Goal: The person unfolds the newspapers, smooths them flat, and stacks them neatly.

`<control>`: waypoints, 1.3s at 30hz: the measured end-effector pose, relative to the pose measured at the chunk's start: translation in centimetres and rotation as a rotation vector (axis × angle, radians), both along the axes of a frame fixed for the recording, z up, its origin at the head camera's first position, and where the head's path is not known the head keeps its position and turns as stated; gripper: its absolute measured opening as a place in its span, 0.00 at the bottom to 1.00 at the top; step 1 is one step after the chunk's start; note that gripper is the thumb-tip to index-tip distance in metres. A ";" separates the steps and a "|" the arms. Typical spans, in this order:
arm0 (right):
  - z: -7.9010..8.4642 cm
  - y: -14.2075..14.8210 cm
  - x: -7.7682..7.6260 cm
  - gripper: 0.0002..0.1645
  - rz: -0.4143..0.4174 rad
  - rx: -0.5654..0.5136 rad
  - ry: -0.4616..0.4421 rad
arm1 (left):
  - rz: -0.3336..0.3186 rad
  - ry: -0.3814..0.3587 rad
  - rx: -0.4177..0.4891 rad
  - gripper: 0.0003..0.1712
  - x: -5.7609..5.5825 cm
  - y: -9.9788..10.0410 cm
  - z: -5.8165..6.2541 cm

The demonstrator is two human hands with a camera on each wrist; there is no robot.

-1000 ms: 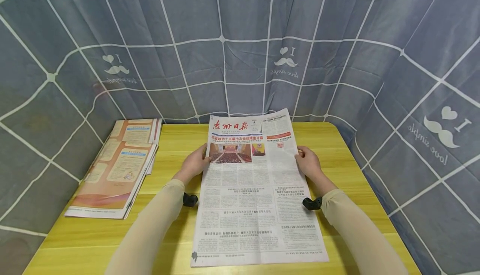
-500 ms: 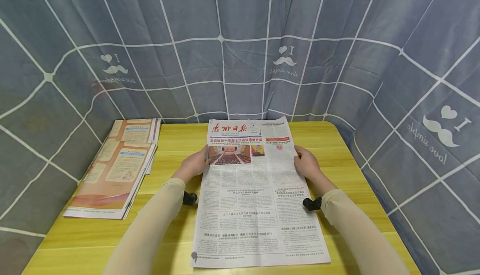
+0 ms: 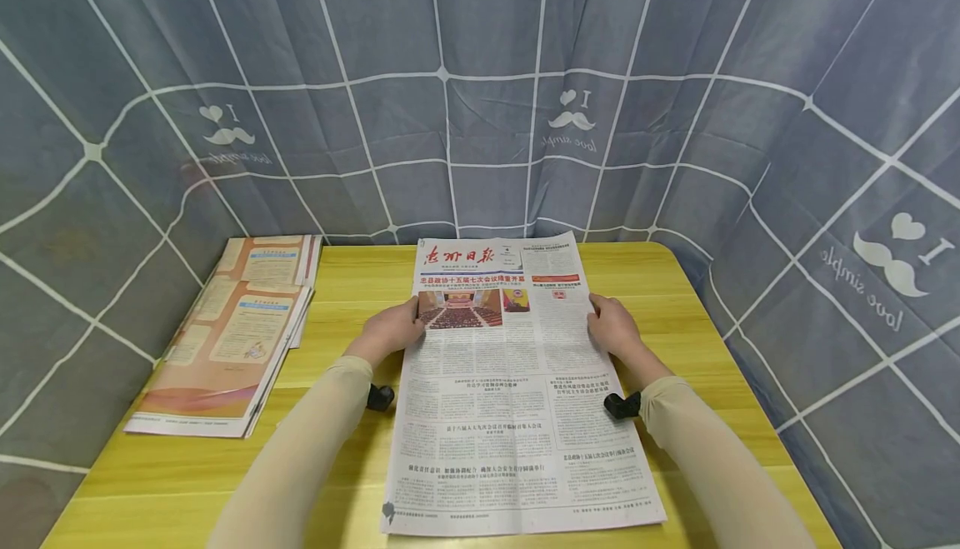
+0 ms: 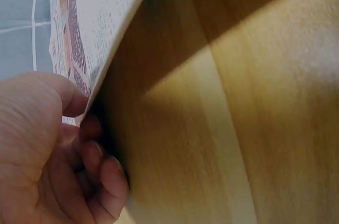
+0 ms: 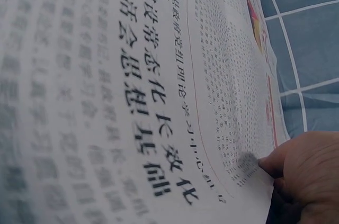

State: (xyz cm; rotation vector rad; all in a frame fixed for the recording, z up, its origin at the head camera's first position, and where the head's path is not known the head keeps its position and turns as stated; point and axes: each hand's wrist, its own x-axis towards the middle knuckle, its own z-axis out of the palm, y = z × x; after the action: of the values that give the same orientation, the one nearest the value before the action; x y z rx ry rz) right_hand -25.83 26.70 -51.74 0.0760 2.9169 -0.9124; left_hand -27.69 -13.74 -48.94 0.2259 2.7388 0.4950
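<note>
A newspaper (image 3: pixel 480 407) with a red masthead and a colour photo lies lengthwise in front of me in the head view. My left hand (image 3: pixel 393 328) pinches its left edge beside the photo. In the left wrist view that hand's thumb lies on the printed side, with curled fingers (image 4: pixel 106 181) under the edge, which stands raised over the wood. On the opposite edge my right hand (image 3: pixel 613 326) holds the paper; the right wrist view shows its thumb (image 5: pixel 273 163) pressed on the print, the other fingers hidden beneath.
A stack of orange-and-white printed papers (image 3: pixel 240 349) lies at the left of the yellow wooden table (image 3: pixel 675 307). Grey checked cloth (image 3: pixel 487 116) hangs behind and along both sides. Black wrist devices (image 3: pixel 380 398) sit at both cuffs.
The newspaper's top edge has come down and nearer to me, and its bottom right corner has shifted slightly right. Both hands keep their hold on the side edges.
</note>
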 end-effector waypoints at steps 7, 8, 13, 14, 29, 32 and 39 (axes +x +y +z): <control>0.2 -0.1 0.0 0.33 -0.007 -0.001 -0.026 | 0.012 0.167 -0.163 0.35 0.7 1.0 0.2; 0.3 -0.1 0.0 0.33 -0.008 0.000 -0.028 | 0.002 0.193 -0.173 0.35 0.9 1.2 0.3; 0.4 0.0 0.1 0.33 -0.016 0.008 -0.035 | -0.148 0.239 -0.134 0.38 1.8 3.4 0.8; 0.4 0.0 0.1 0.33 -0.017 0.009 -0.035 | -0.194 0.226 -0.106 0.39 2.1 4.1 0.9; 0.1 0.8 0.4 0.36 -0.052 -0.227 -0.035 | -0.509 0.084 -0.067 0.54 6.4 12.1 -0.1; 0.3 1.2 1.0 0.40 -0.058 -0.325 -0.059 | -0.492 0.084 -0.091 0.55 6.5 12.4 -0.5; 0.8 1.6 3.4 0.47 0.042 -0.497 -0.108 | -0.470 0.096 -0.117 0.56 6.7 12.6 -0.8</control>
State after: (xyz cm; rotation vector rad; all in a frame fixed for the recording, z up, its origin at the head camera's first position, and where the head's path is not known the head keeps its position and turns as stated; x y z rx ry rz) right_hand -22.40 28.29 -50.96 0.0293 2.4991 -1.5362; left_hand -21.02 -1.18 -49.69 0.8540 2.6636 0.1972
